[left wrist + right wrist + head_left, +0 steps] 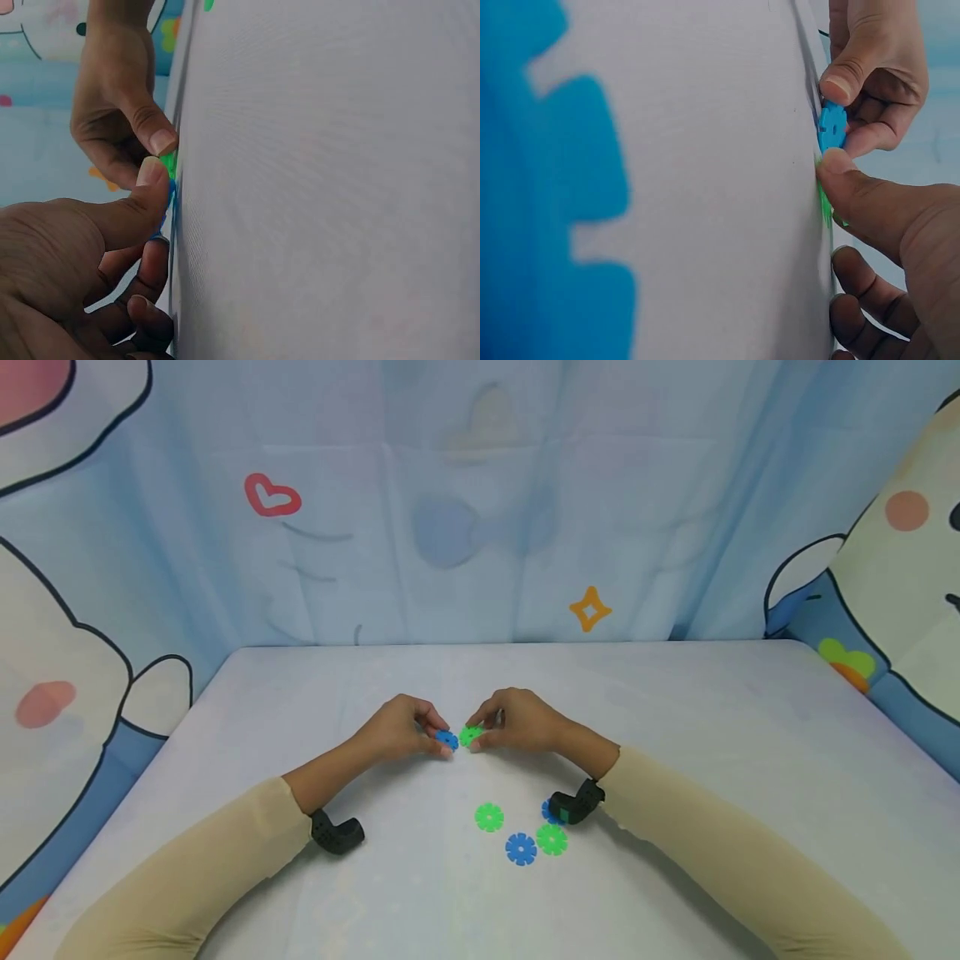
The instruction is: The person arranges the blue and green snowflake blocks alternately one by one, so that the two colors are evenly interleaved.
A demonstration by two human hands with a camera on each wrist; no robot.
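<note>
Near the middle of the white table, my left hand (pixel 405 727) pinches a blue notched disc (pixel 447 740) between thumb and fingers. Facing it, my right hand (pixel 519 722) pinches a green notched disc (pixel 470 735) the same way. A narrow gap parts the two discs in the head view. The right wrist view shows the blue disc (pixel 832 127) tilted on edge, with a small hole at its centre. My right thumb covers much of the green disc (pixel 825 201) there.
Nearer on the table (pixel 405 893) lie a loose green disc (pixel 489 817), a blue disc (pixel 521 849) and another green disc (pixel 551 839). A further blue disc (pixel 550 813) is partly hidden by the right wrist camera (pixel 576 802). A patterned blue curtain (pixel 480 543) hangs behind.
</note>
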